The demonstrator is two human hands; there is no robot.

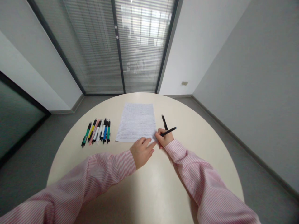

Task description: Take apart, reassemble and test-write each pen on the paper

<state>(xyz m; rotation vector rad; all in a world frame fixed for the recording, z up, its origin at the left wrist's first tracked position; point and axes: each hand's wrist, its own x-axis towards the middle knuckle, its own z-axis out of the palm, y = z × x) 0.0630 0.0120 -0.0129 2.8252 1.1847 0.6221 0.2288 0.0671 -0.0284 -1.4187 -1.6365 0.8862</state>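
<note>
A sheet of paper covered in lines of writing lies on the round table. My left hand rests flat across its lower edge, fingers stretched out. At the sheet's lower right corner, my right hand is closed around a black pen, with the fingers against the paper. The pen's tip is hidden by the fingers. Just beyond that hand lies a second black pen, its near end partly covered by the hand.
Several pens in green, yellow, pink, white, blue and black lie in a row left of the paper. The pale round table has a curved edge. Behind it stand a glass partition with blinds and a wall with a socket.
</note>
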